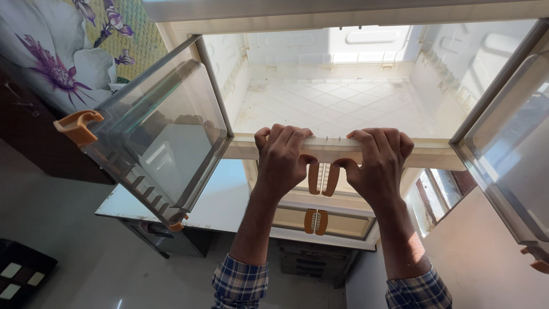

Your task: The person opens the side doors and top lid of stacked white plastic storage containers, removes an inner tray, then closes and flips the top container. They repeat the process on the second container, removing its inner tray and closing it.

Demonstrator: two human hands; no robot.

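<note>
Two hands are shown gripping the front rail (334,143) of a cream plastic cabinet (331,97), its top compartment seen from the front with both doors swung out. Left of the rail, a clear door panel (163,131) with an orange handle (78,126) is held open on its hinge. On the rail itself, the left hand (281,163) is closed with fingers curled over the top edge, and the right hand (377,166) is closed likewise just beside it. Below the rail, orange latches (322,178) are visible. Right of the rail, a second clear door (512,154) is seen. The cabinet is judged light, stiff, somewhat brittle; the rail offers the firmest hold.
</note>
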